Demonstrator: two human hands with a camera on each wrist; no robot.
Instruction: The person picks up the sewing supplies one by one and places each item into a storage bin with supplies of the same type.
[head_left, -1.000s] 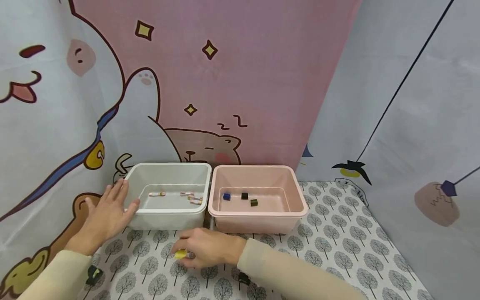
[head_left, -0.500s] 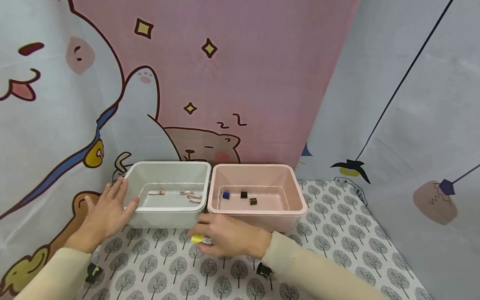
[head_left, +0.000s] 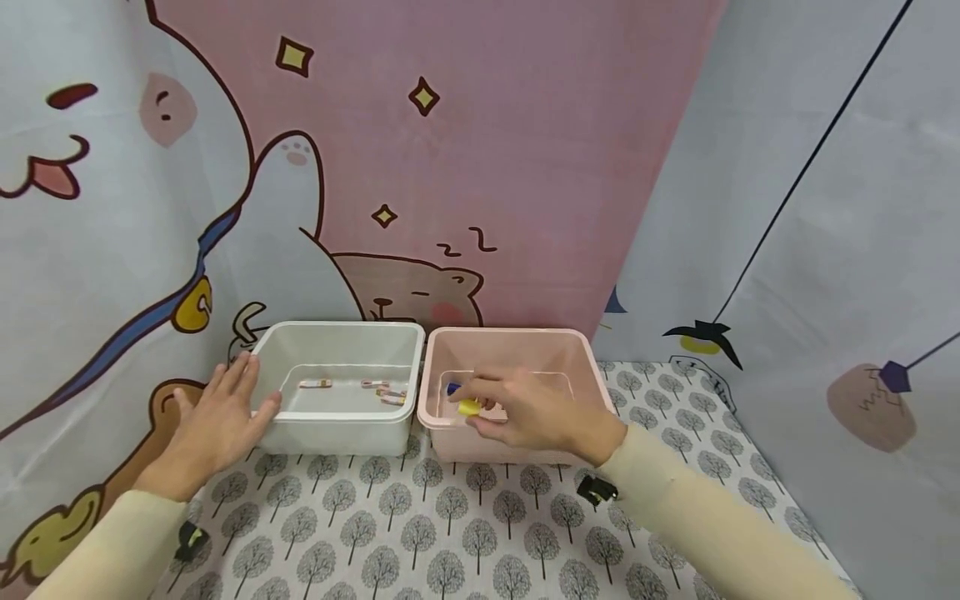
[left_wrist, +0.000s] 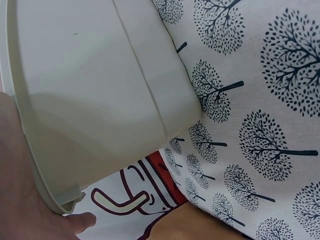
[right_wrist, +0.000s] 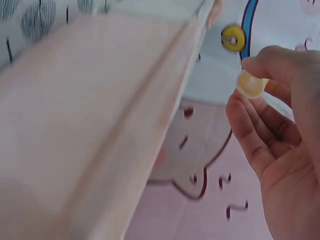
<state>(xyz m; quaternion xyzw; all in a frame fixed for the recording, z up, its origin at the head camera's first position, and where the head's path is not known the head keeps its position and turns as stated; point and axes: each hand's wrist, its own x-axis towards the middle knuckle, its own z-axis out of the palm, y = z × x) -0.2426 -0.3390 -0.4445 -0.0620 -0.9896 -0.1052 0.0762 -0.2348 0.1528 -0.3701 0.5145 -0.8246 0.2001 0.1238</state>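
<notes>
In the head view, my right hand [head_left: 536, 412] is over the front of the pink bin [head_left: 517, 446]. It pinches a small yellow cylinder [head_left: 468, 407] between thumb and fingers. The right wrist view shows the cylinder's round, pale-rimmed end [right_wrist: 249, 85] at the fingertips. A small blue cylinder [head_left: 453, 388] lies in the pink bin, partly behind the fingers; my hand hides much of the bin floor. My left hand [head_left: 213, 429] rests on the left rim of the white bin [head_left: 337, 435], fingers straight. In the left wrist view, that hand [left_wrist: 25, 190] touches the bin's rim.
Several small pale sticks [head_left: 382, 388] with coloured bands lie in the white bin. Both bins stand side by side on a tree-print cloth [head_left: 420, 533]. Behind them hangs a cartoon-printed curtain [head_left: 525, 167], and a pale grey one closes off the right side.
My right hand has moved right and up from the cloth in front of the bins to over the pink bin, carrying the yellow cylinder. The left hand stays on the white bin's rim.
</notes>
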